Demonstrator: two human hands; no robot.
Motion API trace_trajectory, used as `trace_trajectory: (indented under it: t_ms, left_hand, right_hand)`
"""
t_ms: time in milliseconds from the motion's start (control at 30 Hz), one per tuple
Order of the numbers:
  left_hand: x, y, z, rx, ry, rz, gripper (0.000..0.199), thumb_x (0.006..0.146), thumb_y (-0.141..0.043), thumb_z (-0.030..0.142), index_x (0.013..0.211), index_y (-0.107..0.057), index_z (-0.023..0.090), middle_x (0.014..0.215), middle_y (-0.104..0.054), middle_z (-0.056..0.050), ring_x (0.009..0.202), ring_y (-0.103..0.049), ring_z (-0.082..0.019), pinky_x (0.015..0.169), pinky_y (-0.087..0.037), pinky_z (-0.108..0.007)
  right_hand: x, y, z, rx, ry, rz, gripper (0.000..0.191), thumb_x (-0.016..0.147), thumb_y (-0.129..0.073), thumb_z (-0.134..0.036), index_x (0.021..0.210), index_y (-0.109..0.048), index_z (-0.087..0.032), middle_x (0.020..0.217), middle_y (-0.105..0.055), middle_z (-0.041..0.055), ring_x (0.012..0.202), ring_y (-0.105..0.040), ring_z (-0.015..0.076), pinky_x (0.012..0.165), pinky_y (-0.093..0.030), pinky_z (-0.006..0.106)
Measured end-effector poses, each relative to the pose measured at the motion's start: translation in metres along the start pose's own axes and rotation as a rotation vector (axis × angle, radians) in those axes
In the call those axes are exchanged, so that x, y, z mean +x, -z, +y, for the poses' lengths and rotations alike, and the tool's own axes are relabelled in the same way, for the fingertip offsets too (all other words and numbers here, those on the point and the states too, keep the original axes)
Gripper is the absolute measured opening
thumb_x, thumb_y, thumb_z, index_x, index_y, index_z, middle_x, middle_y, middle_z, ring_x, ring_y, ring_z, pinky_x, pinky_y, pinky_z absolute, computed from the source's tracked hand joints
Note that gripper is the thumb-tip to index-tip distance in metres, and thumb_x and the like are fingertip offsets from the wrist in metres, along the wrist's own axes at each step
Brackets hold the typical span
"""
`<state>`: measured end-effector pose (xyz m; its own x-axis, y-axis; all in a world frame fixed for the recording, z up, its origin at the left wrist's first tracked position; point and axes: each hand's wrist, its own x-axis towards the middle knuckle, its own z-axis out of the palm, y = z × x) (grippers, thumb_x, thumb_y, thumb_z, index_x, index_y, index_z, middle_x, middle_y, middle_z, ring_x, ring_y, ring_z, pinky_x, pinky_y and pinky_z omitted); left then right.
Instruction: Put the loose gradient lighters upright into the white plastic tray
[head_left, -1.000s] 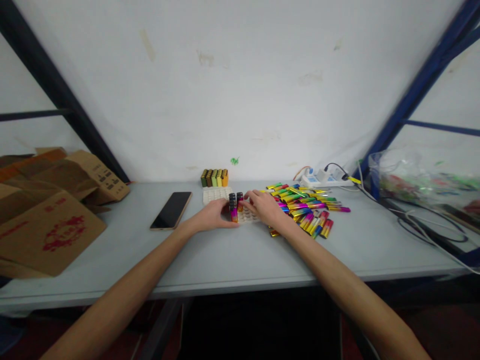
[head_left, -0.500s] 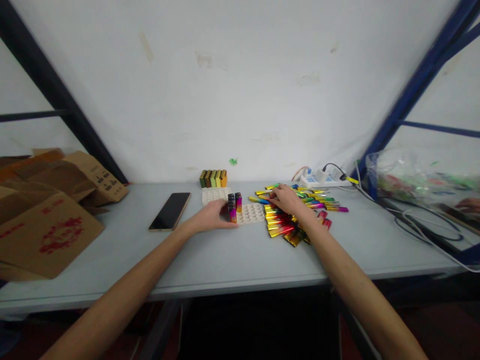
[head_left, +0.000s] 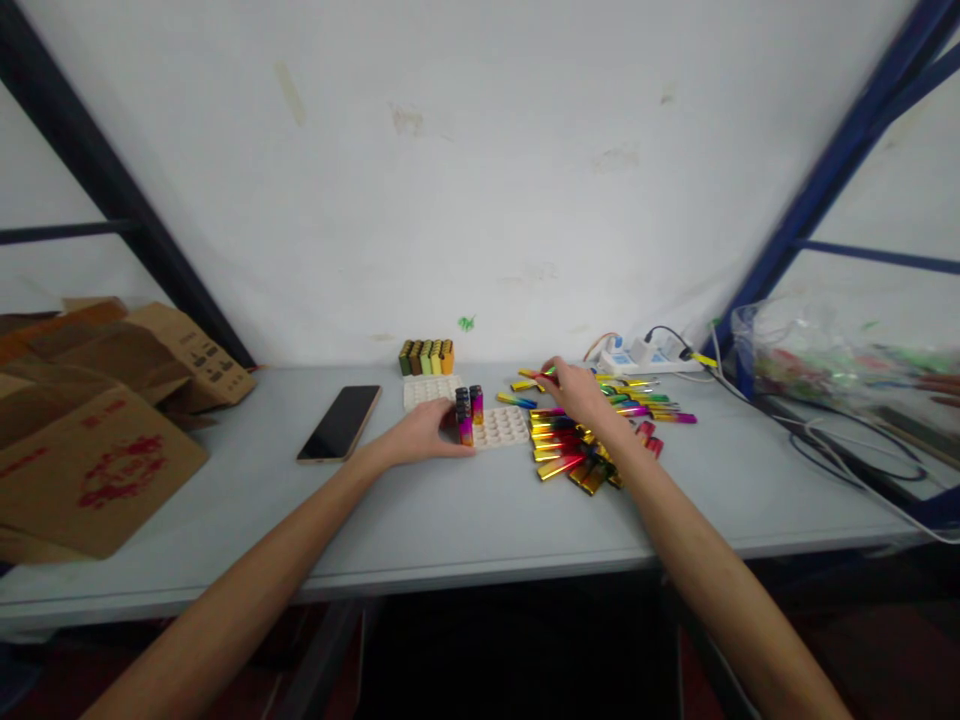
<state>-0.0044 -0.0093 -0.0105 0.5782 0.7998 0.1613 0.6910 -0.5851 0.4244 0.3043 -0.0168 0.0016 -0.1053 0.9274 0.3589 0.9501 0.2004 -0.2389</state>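
My left hand (head_left: 429, 432) is curved with thumb and fingers apart around the left end of a pale tray with round holes (head_left: 504, 428), beside upright purple lighters (head_left: 466, 430) standing in it. My right hand (head_left: 574, 388) pinches a red and yellow lighter (head_left: 541, 379) above the back of a loose pile of shiny lighters (head_left: 559, 452). Behind the tray, a second pale tray (head_left: 433, 391) lies flat, with a block of upright green, yellow and orange lighters (head_left: 426, 358) behind it.
A phone (head_left: 341, 423) lies left of my left hand. Cardboard boxes (head_left: 112, 460) stand at the far left. A white power strip (head_left: 652, 357) with cables is at the back right, and a plastic bag (head_left: 795, 345) lies farther right. Another person's hand shows at the right edge.
My right hand has lifted slightly from the pile, and a red and yellow lighter now shows in its fingers. The left hand has stayed beside the purple lighters.
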Motion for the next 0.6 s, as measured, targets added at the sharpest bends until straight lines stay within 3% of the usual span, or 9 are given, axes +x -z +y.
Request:
trace_trajectory:
  t_ms: [133, 233, 367, 600]
  left_hand:
    - [0.000, -0.001, 0.000, -0.018, -0.007, -0.011, 0.063, 0.065, -0.080, 0.069, 0.096, -0.065, 0.016, 0.092, -0.069, -0.007, 0.079, -0.063, -0.026, 0.068, -0.048, -0.033]
    - [0.000, -0.001, -0.001, -0.017, -0.003, 0.006, 0.064, 0.064, -0.081, 0.069, 0.095, -0.065, 0.016, 0.092, -0.069, -0.008, 0.078, -0.062, -0.026, 0.069, -0.048, -0.034]
    - [0.000, -0.002, -0.001, -0.010, -0.004, -0.004, 0.063, 0.065, -0.081, 0.067, 0.097, -0.065, 0.015, 0.093, -0.069, -0.008, 0.079, -0.063, -0.025, 0.069, -0.048, -0.033]
    - [0.000, 0.000, 0.001, -0.017, -0.016, 0.007, 0.060, 0.065, -0.082, 0.064, 0.097, -0.065, 0.016, 0.092, -0.069, -0.007, 0.080, -0.063, -0.026, 0.071, -0.048, -0.034]
  right_hand:
    - [0.000, 0.003, -0.007, 0.275, 0.099, 0.123, 0.019, 0.096, -0.064, -0.030, 0.103, -0.071, -0.014, 0.091, -0.076, 0.0095, 0.080, -0.067, 0.0200, 0.075, -0.045, 0.029]
    - [0.000, 0.001, -0.013, 0.481, 0.073, 0.118, 0.023, 0.091, -0.068, -0.037, 0.097, -0.075, -0.016, 0.080, -0.073, 0.0047, 0.072, -0.063, 0.0176, 0.070, -0.045, 0.028]
    - [-0.002, 0.000, -0.022, 0.776, 0.072, 0.046, 0.037, 0.090, -0.067, -0.051, 0.092, -0.076, -0.016, 0.078, -0.070, 0.0029, 0.072, -0.060, 0.0174, 0.069, -0.046, 0.029]
    - [-0.010, -0.003, -0.038, 1.242, 0.030, -0.174, 0.041, 0.090, -0.066, -0.060, 0.098, -0.071, -0.020, 0.104, -0.073, 0.0066, 0.095, -0.067, 0.0184, 0.084, -0.055, 0.032]
